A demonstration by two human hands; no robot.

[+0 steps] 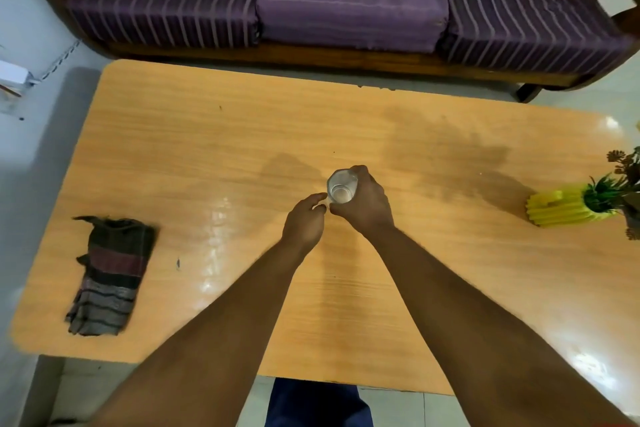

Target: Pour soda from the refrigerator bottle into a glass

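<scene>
A clear drinking glass (341,188) stands upright near the middle of the wooden table (207,149), seen from above. My right hand (363,201) grips it, fingers wrapped round its right side. My left hand (304,222) is just left of the glass, its fingertips touching or nearly touching the glass's lower edge, fingers loosely bent; I cannot tell whether it holds anything. No soda bottle is in view.
A folded striped cloth (110,274) lies at the table's left. A yellow ribbed vase (568,206) with green plants lies at the right edge. A purple striped sofa (346,0) stands beyond the table's far edge.
</scene>
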